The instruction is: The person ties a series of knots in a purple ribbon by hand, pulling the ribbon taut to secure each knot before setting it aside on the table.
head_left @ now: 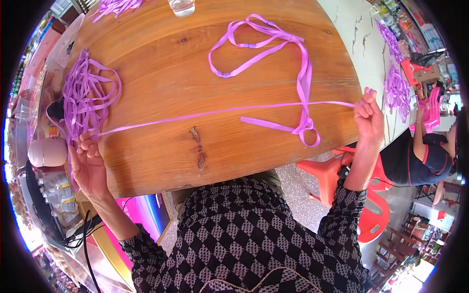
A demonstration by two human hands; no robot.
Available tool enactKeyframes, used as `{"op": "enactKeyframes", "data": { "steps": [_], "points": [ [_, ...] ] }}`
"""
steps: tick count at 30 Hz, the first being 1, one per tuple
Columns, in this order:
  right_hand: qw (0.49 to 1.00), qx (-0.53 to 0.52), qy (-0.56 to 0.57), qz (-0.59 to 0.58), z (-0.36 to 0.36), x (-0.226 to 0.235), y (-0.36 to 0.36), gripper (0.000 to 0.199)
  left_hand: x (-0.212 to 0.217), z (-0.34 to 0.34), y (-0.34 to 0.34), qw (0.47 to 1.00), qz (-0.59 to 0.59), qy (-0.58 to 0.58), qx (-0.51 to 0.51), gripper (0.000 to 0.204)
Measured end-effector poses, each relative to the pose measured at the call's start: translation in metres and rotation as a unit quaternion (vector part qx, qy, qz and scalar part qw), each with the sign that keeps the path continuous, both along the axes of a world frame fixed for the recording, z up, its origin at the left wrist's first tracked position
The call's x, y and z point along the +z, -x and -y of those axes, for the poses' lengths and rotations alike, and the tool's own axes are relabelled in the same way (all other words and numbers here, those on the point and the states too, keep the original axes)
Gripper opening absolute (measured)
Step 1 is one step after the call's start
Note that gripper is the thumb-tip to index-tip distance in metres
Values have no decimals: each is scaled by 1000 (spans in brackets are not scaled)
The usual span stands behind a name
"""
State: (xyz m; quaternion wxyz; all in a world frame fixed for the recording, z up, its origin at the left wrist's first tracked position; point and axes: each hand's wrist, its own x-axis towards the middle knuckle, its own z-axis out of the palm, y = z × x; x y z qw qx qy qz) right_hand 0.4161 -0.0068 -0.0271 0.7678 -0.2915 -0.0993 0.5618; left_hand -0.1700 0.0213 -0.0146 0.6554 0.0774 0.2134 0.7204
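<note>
A narrow purple ribbon (215, 112) is stretched nearly straight across the wooden table between my two hands. My left hand (89, 163) pinches it at the table's left side, just below a tangled heap of purple ribbon (85, 97). Out past the table's right edge, my right hand (368, 117) is closed on the other end, with a small purple piece showing at the fingertips. Beneath the taut strip lies a looped purple lanyard (304, 73) with small purple clips, its tail curling near the front edge.
A glass of water (182, 7) and another purple bundle (117, 6) are at the far side. A pale rounded object (47, 152) sits beside my left hand. More purple bundles (397, 93) lie on a white marbled surface. Red stools (373, 217) and another person (425, 156) are at right.
</note>
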Motion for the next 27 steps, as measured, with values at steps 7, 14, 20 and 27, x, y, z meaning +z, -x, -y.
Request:
{"op": "enactKeyframes", "data": {
  "steps": [7, 14, 20, 27],
  "points": [
    [973, 60, 53, 218, 1, 17, 44, 30, -9, 5, 21, 991, -44, -52, -117, 43],
    [941, 80, 13, 327, 5, 16, 30, 22, -7, 13, 9, 982, -148, -30, -110, 35],
    [960, 58, 3, 273, 3, 12, 37, 8, 1, 9, 5, 974, -175, -47, -136, 26],
    [943, 37, 16, 329, -2, 12, 44, 10, 1, 8, 16, 959, -281, -18, -26, 22]
  ]
}}
